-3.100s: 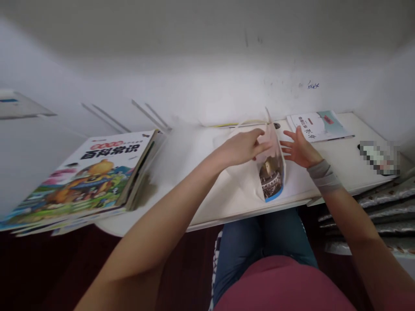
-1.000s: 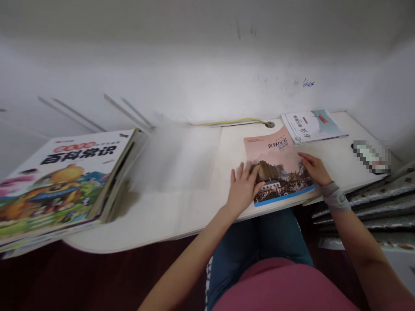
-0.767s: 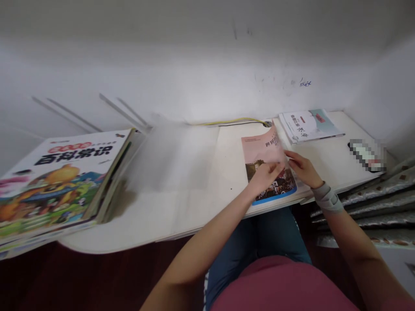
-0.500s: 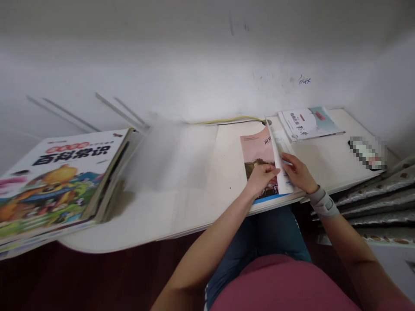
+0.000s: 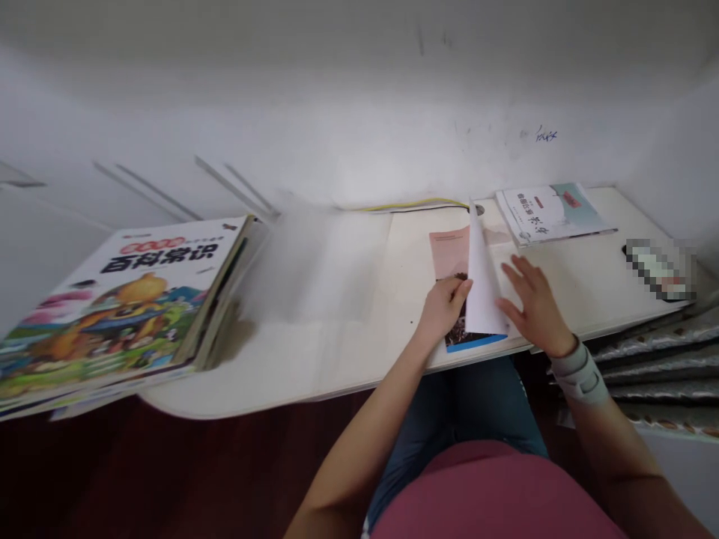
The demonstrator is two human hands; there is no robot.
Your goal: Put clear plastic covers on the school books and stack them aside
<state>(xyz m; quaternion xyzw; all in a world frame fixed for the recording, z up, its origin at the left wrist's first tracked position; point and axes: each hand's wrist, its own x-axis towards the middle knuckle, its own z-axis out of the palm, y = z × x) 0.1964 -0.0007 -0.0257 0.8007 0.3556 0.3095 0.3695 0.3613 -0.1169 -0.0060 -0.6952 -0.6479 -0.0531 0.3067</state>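
A booklet with a pink cover and a blue lower edge (image 5: 448,251) lies near the front of the white tabletop. A white sheet of paper (image 5: 483,296) stands up over its right side, tilted and slightly curved. My left hand (image 5: 446,303) is closed in a pinch at the sheet's left edge. Just right of the sheet, my right hand (image 5: 533,303) is open with its fingers spread, and a grey band circles that wrist. The sheet hides part of the cover.
A thick stack of books with a colourful top cover (image 5: 151,299) stands at the left of the table (image 5: 337,359). At the back right lies another book (image 5: 553,213). A blurred-out phone-like object (image 5: 657,269) rests at the right end. A yellow cable (image 5: 416,203) runs along the wall.
My right hand has drawn back to the right from the paper and spread its fingers. My left hand keeps its pinch, and the white sheet now stands more upright. The view has shifted slightly left.
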